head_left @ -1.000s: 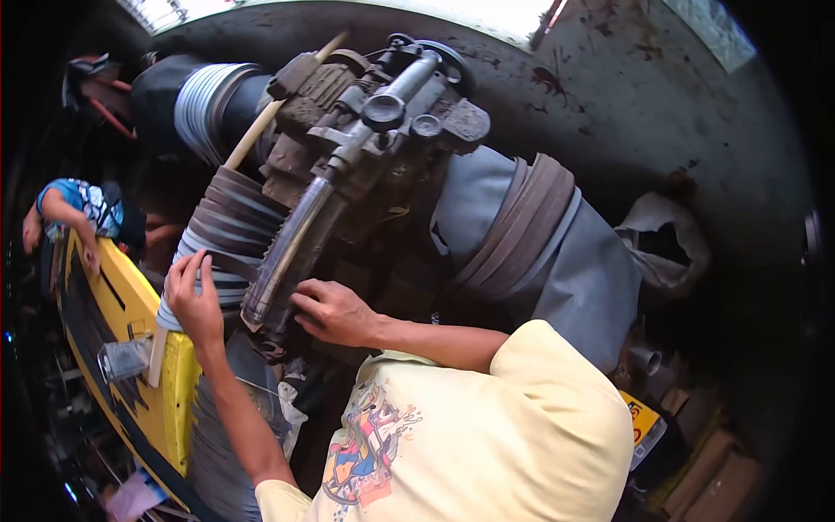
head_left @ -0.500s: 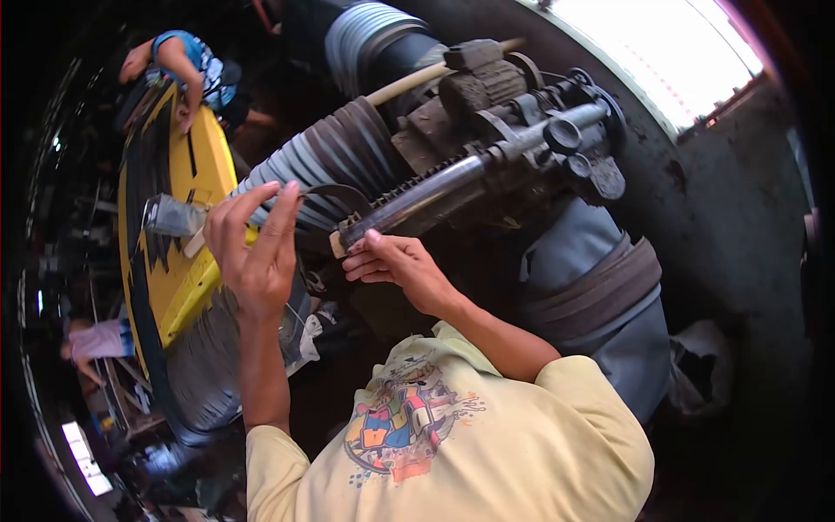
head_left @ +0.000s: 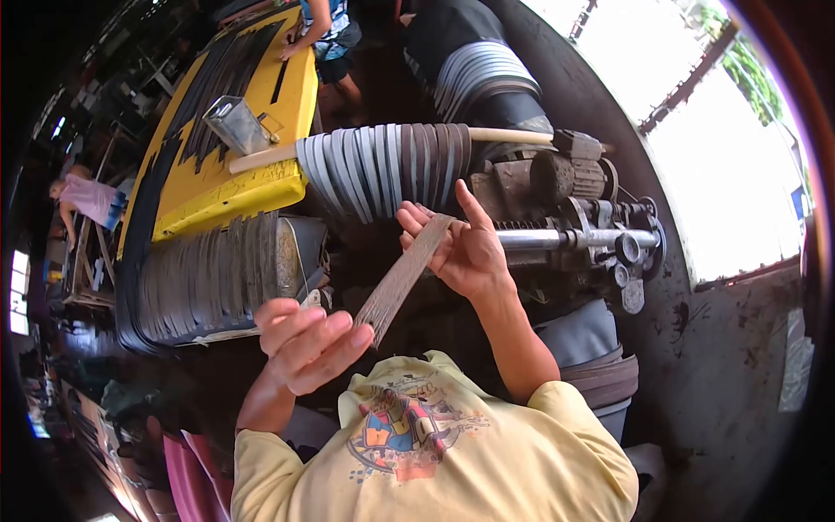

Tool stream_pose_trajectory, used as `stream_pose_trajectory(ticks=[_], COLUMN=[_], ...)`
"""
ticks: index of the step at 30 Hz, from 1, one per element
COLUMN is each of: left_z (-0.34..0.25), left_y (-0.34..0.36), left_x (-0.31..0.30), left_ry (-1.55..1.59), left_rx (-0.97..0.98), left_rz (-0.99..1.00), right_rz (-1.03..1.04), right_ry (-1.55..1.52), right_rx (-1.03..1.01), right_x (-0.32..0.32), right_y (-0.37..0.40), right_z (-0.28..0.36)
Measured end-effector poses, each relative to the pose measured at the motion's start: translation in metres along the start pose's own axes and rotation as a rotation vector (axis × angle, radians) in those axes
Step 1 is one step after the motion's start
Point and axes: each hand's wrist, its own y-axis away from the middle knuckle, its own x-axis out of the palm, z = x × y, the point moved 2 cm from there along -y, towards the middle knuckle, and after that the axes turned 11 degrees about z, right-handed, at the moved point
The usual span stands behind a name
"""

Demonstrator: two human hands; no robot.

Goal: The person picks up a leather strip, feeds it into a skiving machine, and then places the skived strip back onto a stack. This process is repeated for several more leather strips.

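Observation:
A flat, grey-brown rubber-like strip [head_left: 404,280] with fine lengthwise grooves slants between my two hands, above my chest. At its lower end are the fingertips of my left hand [head_left: 313,348]; the fingers are bent and close together, and the thumb is hidden. My right hand [head_left: 474,252] is palm up under the upper end, with the strip across its fingers and the thumb stretched away. Just beyond that hand is the shiny metal roller [head_left: 531,238] of a machine [head_left: 578,178].
Grey and brown strips [head_left: 387,170] hang over a wooden pole [head_left: 265,158] in front. A yellow table [head_left: 235,204] bears dark strips and a metal can [head_left: 235,124]; a person [head_left: 322,35] leans there. More strips [head_left: 209,283] drape at left. A wall [head_left: 696,365] stands right.
My hands have come away from the roller's end, toward my body, with the strip stretched between them. My left hand has lowered and my right hand has turned palm up. The view has swung.

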Motion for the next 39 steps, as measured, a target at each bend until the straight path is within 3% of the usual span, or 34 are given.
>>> stream_pose_trajectory(ticks=[6,8,12,16,23,27,32,36,38,39], left_z=[-0.005,-0.007,-0.007,0.0,0.022,0.031,0.052,0.075,0.089,0.095], left_y=[0.076,0.106,0.151,0.191,0.249,0.283,0.339,0.379,0.395,0.406], left_x=[-0.009,-0.007,-0.009,-0.024,-0.076,-0.1,-0.093,-0.073,-0.059,-0.052], left_ry=[-0.091,-0.031,0.115,0.325,0.172,0.041,-0.021,0.11,0.355,0.387], left_rx=[-0.182,-0.474,-0.751,-1.05,-1.18,-1.296,-1.452,-1.553,-1.573,-1.625], left_rz=[-0.158,-0.257,-0.297,-0.518,-0.733,-0.605,-0.662,-0.771,-1.091,-1.126], right_rz=[-0.122,-0.076,-0.002,0.072,0.035,-0.008,-0.135,-0.199,-0.221,-0.228], right_ry=[0.331,0.346,0.363,0.4,0.467,0.508,0.63,0.668,0.739,0.754], right_rx=[-0.147,-0.141,-0.238,-0.201,0.015,0.168,0.318,0.438,0.445,0.451], right_x=[0.024,0.033,0.049,0.06,0.061,0.035,-0.026,-0.084,-0.11,-0.116], right_y=[-0.024,-0.039,-0.077,-0.119,-0.196,-0.26,-0.354,-0.43,-0.465,-0.476], right_z=[-0.033,-0.048,-0.09,-0.146,-0.242,-0.28,-0.31,-0.327,-0.337,-0.342])
